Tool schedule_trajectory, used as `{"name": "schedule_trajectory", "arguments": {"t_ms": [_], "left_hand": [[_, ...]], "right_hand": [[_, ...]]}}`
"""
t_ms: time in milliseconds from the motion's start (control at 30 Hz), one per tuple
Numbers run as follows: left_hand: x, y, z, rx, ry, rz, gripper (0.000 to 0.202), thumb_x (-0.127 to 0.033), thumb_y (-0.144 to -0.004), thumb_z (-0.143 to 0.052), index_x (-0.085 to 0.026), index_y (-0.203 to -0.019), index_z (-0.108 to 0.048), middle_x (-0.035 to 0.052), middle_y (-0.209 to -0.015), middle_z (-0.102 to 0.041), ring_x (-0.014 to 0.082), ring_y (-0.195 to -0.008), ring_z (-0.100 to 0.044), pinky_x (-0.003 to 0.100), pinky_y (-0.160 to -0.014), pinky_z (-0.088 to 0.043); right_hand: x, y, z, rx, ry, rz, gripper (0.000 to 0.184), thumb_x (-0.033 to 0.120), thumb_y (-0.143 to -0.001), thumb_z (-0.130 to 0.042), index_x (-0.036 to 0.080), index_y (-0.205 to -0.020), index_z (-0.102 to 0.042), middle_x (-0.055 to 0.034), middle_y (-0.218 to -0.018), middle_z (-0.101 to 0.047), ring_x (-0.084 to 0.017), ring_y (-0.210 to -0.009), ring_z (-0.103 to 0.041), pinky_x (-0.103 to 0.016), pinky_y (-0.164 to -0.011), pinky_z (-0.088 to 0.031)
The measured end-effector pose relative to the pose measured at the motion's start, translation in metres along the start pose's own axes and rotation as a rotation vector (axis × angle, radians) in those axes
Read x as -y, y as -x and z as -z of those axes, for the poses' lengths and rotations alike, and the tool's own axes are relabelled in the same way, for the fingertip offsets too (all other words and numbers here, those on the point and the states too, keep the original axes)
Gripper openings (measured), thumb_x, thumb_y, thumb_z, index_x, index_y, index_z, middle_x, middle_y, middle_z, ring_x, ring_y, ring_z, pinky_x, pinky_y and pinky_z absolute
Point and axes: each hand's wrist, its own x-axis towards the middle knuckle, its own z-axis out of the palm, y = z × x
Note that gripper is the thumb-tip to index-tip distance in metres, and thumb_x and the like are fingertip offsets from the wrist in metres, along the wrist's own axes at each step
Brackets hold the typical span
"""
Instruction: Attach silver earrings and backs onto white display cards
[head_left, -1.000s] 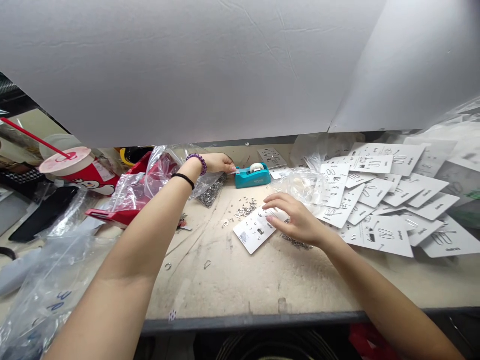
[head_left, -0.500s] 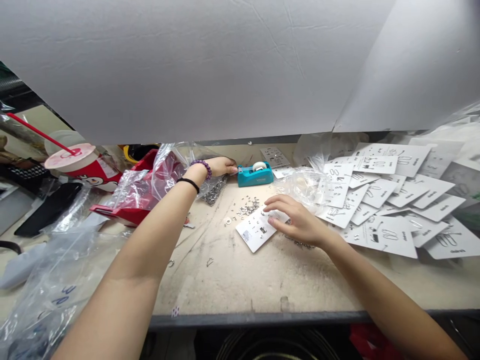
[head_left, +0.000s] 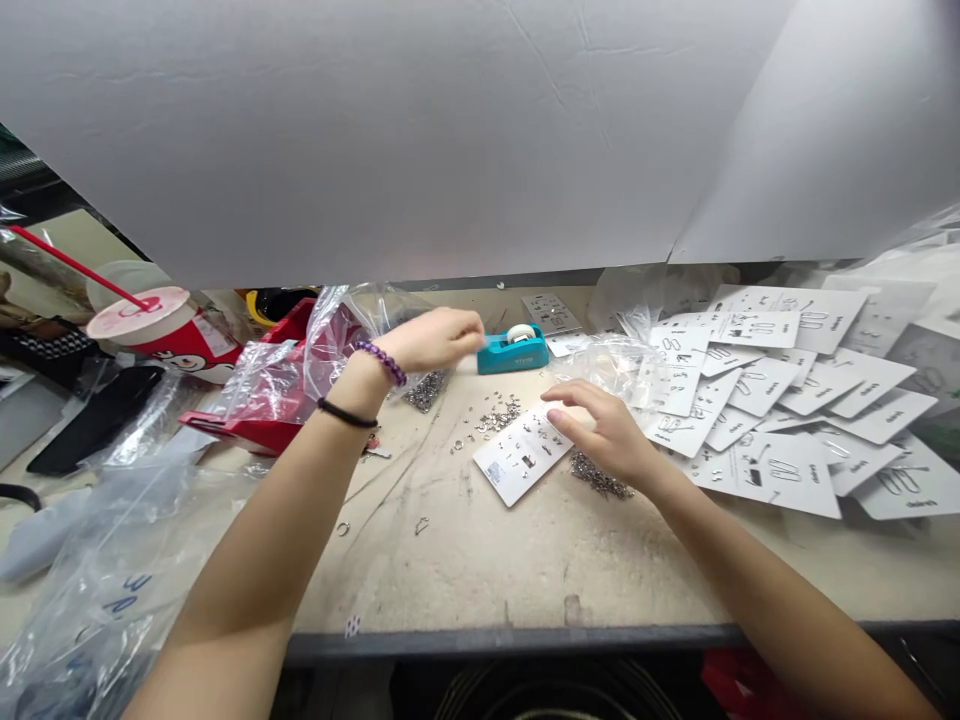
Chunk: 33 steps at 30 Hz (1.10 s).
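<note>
The right grip [head_left: 604, 435] stands open, fingers spread just above a thin white printed card [head_left: 517, 458], which is light and flimsy, best taken by its edge. The left grip [head_left: 433, 340], curled beside a teal tape dispenser [head_left: 512, 352], may hold something small; I cannot tell.

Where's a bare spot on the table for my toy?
The biggest bare patch of the pale worktop lies between the white printed card and the dark metal front edge. Crowded: the overlapping white cards on the right, and clear plastic bags on the left.
</note>
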Motion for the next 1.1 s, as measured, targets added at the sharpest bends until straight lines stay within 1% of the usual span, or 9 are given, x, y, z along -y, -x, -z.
{"name": "schedule_trajectory", "arguments": {"t_ms": [67,100,167,267,433,567,733,900,1100], "left_hand": [[-0.023,0.015,-0.003,0.147,0.103,-0.170,0.026,-0.027,-0.080,-0.033,-0.018,-0.085,-0.057,0.0030,-0.089,-0.061,0.0165,-0.080,-0.054,0.026,-0.069,-0.040],[-0.033,0.021,-0.008,0.195,0.136,-0.234,0.025,-0.024,-0.079,-0.033,-0.018,-0.085,-0.057,0.0024,-0.088,-0.061,0.0157,-0.079,-0.054,0.026,-0.069,-0.040],[-0.049,0.029,-0.018,0.232,0.147,-0.283,0.023,-0.022,-0.078,-0.035,-0.018,-0.083,-0.057,0.0027,-0.084,-0.061,0.0154,-0.076,-0.054,0.025,-0.067,-0.041],[-0.059,0.034,-0.032,0.208,0.127,-0.303,0.021,-0.020,-0.076,-0.037,-0.017,-0.080,-0.057,0.0044,-0.082,-0.062,0.0164,-0.075,-0.054,0.026,-0.066,-0.040],[-0.059,0.034,-0.037,0.189,0.130,-0.301,0.018,-0.017,-0.075,-0.038,-0.018,-0.077,-0.056,0.0031,-0.080,-0.061,0.0157,-0.073,-0.054,0.025,-0.065,-0.040],[-0.059,0.036,-0.040,0.202,0.154,-0.264,0.020,-0.016,-0.075,-0.037,-0.019,-0.079,-0.056,0.0028,-0.082,-0.062,0.0155,-0.075,-0.054,0.025,-0.068,-0.041],[-0.058,0.037,-0.044,0.204,0.172,-0.234,0.020,-0.017,-0.075,-0.036,-0.019,-0.081,-0.056,0.0034,-0.083,-0.062,0.0158,-0.075,-0.053,0.026,-0.067,-0.041],[-0.054,0.037,-0.045,0.193,0.167,-0.218,0.022,-0.015,-0.075,-0.036,-0.018,-0.082,-0.056,0.0038,-0.083,-0.062,0.0159,-0.074,-0.053,0.026,-0.067,-0.041],[-0.053,0.037,-0.049,0.160,0.170,-0.235,0.022,-0.015,-0.076,-0.036,-0.018,-0.083,-0.057,0.0038,-0.083,-0.062,0.0157,-0.075,-0.054,0.025,-0.066,-0.041]], "right_hand": [[0.001,0.000,0.000,-0.004,-0.057,-0.056,0.021,0.030,-0.085,-0.050,0.020,-0.101,-0.058,-0.0064,-0.102,-0.060,-0.019,-0.096,-0.055,-0.037,-0.083,-0.046],[0.002,0.000,0.000,0.015,-0.078,-0.061,0.021,0.031,-0.084,-0.052,0.020,-0.100,-0.059,-0.0060,-0.103,-0.060,-0.019,-0.097,-0.055,-0.036,-0.083,-0.046],[0.004,0.000,-0.001,0.067,-0.103,-0.037,0.017,0.030,-0.082,-0.056,0.021,-0.094,-0.062,-0.0051,-0.101,-0.061,-0.019,-0.097,-0.056,-0.036,-0.085,-0.045],[0.008,0.001,-0.002,0.122,-0.124,-0.017,0.009,0.024,-0.080,-0.057,0.021,-0.086,-0.063,-0.0037,-0.095,-0.062,-0.018,-0.093,-0.057,-0.034,-0.085,-0.043],[0.008,0.002,-0.002,0.157,-0.147,-0.029,0.009,0.020,-0.082,-0.054,0.021,-0.085,-0.063,-0.0024,-0.092,-0.063,-0.016,-0.090,-0.057,-0.032,-0.083,-0.043],[0.006,0.001,-0.002,0.144,-0.112,-0.010,0.008,0.020,-0.081,-0.055,0.020,-0.076,-0.061,-0.0030,-0.089,-0.063,-0.017,-0.086,-0.058,-0.032,-0.080,-0.044],[0.009,0.001,-0.003,0.136,-0.046,-0.007,0.005,0.022,-0.079,-0.057,0.020,-0.077,-0.061,-0.0038,-0.093,-0.062,-0.018,-0.091,-0.055,-0.034,-0.083,-0.042],[0.011,0.001,-0.001,0.154,-0.021,0.024,0.011,0.015,-0.077,-0.054,0.020,-0.068,-0.056,-0.0024,-0.087,-0.062,-0.018,-0.087,-0.055,-0.035,-0.081,-0.041],[0.009,0.003,-0.005,0.105,0.006,-0.018,0.003,0.023,-0.078,-0.057,0.021,-0.077,-0.059,-0.0046,-0.097,-0.059,-0.021,-0.096,-0.053,-0.038,-0.085,-0.040]]}}
